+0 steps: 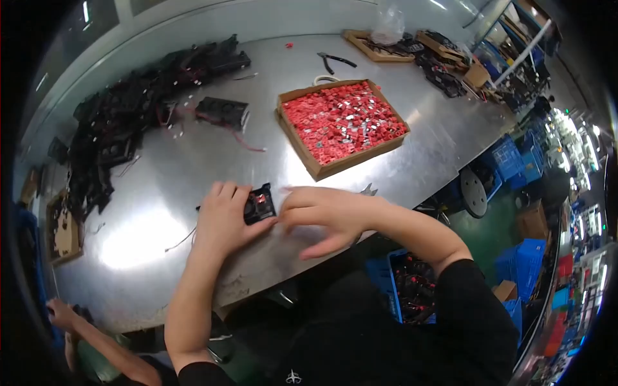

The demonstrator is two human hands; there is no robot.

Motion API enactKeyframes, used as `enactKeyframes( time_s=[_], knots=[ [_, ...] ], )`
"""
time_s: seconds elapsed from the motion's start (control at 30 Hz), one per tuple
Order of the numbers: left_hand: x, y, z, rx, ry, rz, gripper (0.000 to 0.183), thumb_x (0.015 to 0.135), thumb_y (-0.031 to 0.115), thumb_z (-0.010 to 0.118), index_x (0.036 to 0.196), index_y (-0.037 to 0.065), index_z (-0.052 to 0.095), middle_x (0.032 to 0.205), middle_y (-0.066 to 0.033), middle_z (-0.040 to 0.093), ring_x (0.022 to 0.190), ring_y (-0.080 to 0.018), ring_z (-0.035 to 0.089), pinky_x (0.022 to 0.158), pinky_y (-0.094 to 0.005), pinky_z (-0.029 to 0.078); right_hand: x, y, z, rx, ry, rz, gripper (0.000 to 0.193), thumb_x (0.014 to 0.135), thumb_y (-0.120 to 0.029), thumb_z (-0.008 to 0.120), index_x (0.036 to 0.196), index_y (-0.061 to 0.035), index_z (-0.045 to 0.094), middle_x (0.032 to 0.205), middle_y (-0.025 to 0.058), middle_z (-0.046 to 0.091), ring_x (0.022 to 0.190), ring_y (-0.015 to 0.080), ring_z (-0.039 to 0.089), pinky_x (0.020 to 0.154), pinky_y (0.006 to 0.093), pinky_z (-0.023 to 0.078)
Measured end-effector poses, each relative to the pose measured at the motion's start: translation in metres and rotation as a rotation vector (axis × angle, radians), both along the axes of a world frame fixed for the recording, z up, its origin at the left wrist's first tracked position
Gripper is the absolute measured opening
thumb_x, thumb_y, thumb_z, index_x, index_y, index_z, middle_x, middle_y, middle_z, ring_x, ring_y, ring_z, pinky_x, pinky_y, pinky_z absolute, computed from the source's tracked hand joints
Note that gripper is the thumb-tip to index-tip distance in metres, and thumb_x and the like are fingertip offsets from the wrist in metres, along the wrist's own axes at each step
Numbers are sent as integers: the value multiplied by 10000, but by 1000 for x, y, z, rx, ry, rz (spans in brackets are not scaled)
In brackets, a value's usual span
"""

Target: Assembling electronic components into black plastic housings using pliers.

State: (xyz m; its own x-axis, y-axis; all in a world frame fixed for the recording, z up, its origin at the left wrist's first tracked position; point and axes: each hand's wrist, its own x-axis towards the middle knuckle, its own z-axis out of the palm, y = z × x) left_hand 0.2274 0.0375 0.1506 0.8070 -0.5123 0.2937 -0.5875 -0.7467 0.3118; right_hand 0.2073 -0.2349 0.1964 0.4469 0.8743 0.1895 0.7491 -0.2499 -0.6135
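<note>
My left hand (pixel 222 213) lies over a black plastic housing (pixel 262 204) on the metal table, fingers across its far side and thumb along its near edge. A small red piece (pixel 261 199) shows in the housing's right part; my hand covers the left part. A thin cable (pixel 179 246) runs out to the left of that hand. Just right of the housing, my right hand (pixel 325 217) hovers with thumb and fingers apart, its fingertips smeared by motion. Nothing shows in its grasp. A grey metal tool (pixel 368 190) lies partly hidden behind my right forearm.
A cardboard box (pixel 315 168) of small red plastic parts (pixel 341 119) stands beyond my hands. Cutters (pixel 336 62) lie behind it. Black housings with wires (pixel 148 96) are heaped at the back left, one (pixel 222 110) apart. Another person's hand (pixel 62 315) shows at lower left.
</note>
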Motion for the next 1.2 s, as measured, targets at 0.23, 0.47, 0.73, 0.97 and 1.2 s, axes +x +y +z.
enactKeyframes(
  time_s=[0.23, 0.47, 0.73, 0.97, 1.2],
  knots=[
    [3, -2, 3, 75, 7, -16, 752, 816, 684, 773, 1183, 30, 723, 1132, -143, 658, 1129, -330, 603, 974, -461, 537, -45, -94, -1, -423, -203, -248, 1108, 670, -587, 922, 1573, -111, 490, 1647, 288, 345, 1519, 505, 357, 1249, 577, 323],
    [1, 3, 2, 72, 1, -16, 733, 836, 631, 788, 1214, 10, 701, 1132, -163, 651, 1101, -354, 595, 970, -456, 530, -69, -86, -53, -212, -487, -375, 1021, 657, -579, 926, 1479, -79, 585, 1278, 156, 597, 1196, 389, 589, 1053, 522, 482],
    [10, -23, 6, 143, 25, -88, 754, 854, 648, 769, 1273, 27, 680, 1166, -170, 648, 1111, -361, 595, 974, -465, 526, -39, -37, -32, 735, 435, -384, 981, 878, -584, 709, 1580, -28, 308, 1399, 161, 499, 1026, 203, 570, 909, 383, 481],
    [11, -46, 5, 189, 1, -100, 739, 812, 593, 812, 1222, 5, 637, 1167, -158, 633, 1111, -348, 582, 863, -490, 535, 68, 15, -38, 849, -67, -478, 696, 772, -247, 692, 1409, -52, 490, 1142, 104, 578, 963, 191, 566, 845, 318, 474],
    [5, -42, 7, 245, -87, -152, 710, 790, 540, 843, 1188, -15, 648, 1100, -164, 636, 1027, -342, 594, 843, -445, 523, 87, 17, -63, 576, -434, -428, 671, 745, -309, 811, 1312, -38, 576, 1117, 153, 655, 938, 329, 675, 795, 417, 555]
  ],
)
